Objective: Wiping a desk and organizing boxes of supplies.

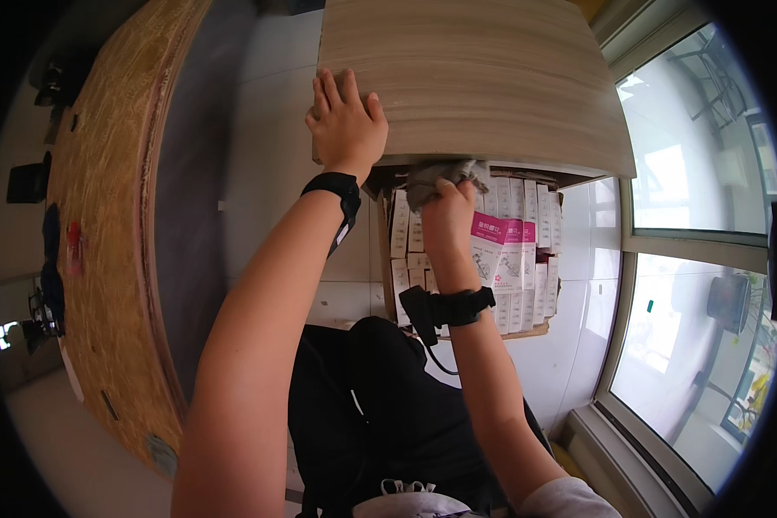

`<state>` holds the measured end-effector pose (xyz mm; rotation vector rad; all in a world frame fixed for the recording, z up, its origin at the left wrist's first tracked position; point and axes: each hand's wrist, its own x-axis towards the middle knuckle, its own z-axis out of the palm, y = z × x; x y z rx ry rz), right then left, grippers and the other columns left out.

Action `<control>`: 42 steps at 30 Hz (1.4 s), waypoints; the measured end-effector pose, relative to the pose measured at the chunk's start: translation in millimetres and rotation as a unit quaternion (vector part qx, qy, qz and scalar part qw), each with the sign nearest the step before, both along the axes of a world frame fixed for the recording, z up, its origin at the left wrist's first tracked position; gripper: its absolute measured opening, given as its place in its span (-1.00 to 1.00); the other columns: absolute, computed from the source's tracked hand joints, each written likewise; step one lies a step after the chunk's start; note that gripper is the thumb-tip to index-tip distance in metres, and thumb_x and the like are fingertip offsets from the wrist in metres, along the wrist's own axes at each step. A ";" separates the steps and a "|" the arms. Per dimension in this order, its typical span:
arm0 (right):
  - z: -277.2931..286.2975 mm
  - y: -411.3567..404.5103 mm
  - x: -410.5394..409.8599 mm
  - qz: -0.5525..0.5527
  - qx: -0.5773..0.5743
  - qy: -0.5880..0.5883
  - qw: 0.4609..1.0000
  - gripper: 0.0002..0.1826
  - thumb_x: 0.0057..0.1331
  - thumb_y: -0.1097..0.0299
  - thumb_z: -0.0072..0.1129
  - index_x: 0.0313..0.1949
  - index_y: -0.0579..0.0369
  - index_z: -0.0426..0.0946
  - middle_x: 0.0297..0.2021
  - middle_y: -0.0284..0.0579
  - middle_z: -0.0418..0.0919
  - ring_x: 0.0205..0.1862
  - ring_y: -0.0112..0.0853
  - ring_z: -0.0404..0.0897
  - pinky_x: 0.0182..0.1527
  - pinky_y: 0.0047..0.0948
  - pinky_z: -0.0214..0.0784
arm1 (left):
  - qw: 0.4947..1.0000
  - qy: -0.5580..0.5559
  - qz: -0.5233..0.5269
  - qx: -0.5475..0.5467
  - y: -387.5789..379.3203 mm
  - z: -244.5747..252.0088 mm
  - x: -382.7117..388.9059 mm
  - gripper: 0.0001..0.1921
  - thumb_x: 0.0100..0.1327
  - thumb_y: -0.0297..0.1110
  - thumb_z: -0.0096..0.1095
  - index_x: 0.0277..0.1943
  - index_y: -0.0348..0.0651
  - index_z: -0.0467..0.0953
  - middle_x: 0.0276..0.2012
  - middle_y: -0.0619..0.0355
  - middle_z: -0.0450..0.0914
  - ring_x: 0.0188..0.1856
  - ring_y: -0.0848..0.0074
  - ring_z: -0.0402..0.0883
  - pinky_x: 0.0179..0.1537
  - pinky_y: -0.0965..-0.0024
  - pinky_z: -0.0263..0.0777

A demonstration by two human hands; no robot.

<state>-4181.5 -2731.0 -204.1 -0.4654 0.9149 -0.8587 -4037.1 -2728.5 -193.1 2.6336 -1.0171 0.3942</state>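
My left hand (349,126) rests with spread fingers on the left edge of a wood-grain tabletop (479,84). Just below the table's near edge, my right hand (450,210) grips a crumpled grey cloth (437,181); part of the cloth touches or sits close under that edge. Beneath my right forearm stands an open cardboard box (388,285) packed with upright white cartons (537,207). Several pink-and-white printed packets or leaflets (508,259) lie on top of the cartons. Black bands circle both wrists.
To the left stands a long table with a worn wooden top (110,226), bearing a small red-capped bottle (74,249) near its far side. A framed glass window or door (686,155) runs along the right. Pale floor tiles (583,259) show beside the box.
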 end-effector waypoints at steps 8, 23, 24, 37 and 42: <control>5.6 -8.7 -34.3 0.151 0.121 -0.239 0.952 -0.68 0.09 0.63 -0.28 -0.11 0.36 0.22 -0.11 0.03 0.32 -0.05 -0.18 0.35 0.05 -0.28 0.17 | 1.000 -0.019 0.003 0.001 -3.2 -1.3 -1.8 -0.54 0.21 -0.11 -0.30 0.14 -0.11 0.13 0.21 -0.04 0.02 0.26 0.27 -0.06 0.09 0.11 -0.02; 43.9 72.3 -135.0 0.255 0.017 -0.002 0.967 -0.66 0.22 0.46 -0.16 -0.01 0.30 0.21 -0.07 -0.03 0.34 -0.06 -0.28 0.38 -0.02 -0.40 0.25 | 0.916 0.376 -0.110 -0.087 41.5 24.8 24.5 -0.44 0.14 -0.20 -0.10 0.18 -0.16 0.01 0.26 -0.05 -0.19 0.29 0.22 -0.21 0.19 0.07 -0.19; 64.8 76.1 -134.5 0.228 0.126 -0.062 0.963 -0.66 0.22 0.47 -0.17 0.00 0.29 0.20 -0.05 -0.03 0.34 -0.04 -0.28 0.37 -0.01 -0.37 0.27 | 0.906 0.389 -0.082 -0.149 66.2 20.2 27.7 -0.46 0.16 -0.22 -0.09 0.18 -0.17 0.01 0.25 -0.05 -0.15 0.29 0.24 -0.17 0.18 0.13 -0.14; 86.2 102.0 -175.6 0.304 0.006 0.077 0.949 -0.62 0.13 0.63 -0.12 -0.01 0.28 0.22 -0.05 0.05 0.33 -0.03 -0.18 0.37 0.01 -0.26 0.28 | 0.597 0.534 0.084 -0.593 348.8 113.9 -58.6 -0.82 0.13 -0.29 0.12 -0.35 -0.24 0.47 -0.42 0.17 0.47 -0.32 0.55 0.47 -0.11 0.50 0.34; 94.6 100.9 -189.7 0.297 -0.017 0.022 0.954 -0.64 0.13 0.61 -0.13 -0.03 0.35 0.22 -0.08 0.06 0.36 -0.08 -0.17 0.42 -0.03 -0.25 0.31 | 0.619 0.422 0.061 -0.659 394.8 173.9 -86.8 -0.77 0.10 -0.24 0.16 -0.52 -0.19 0.38 -0.56 0.24 0.37 -0.43 0.58 0.42 -0.22 0.51 0.32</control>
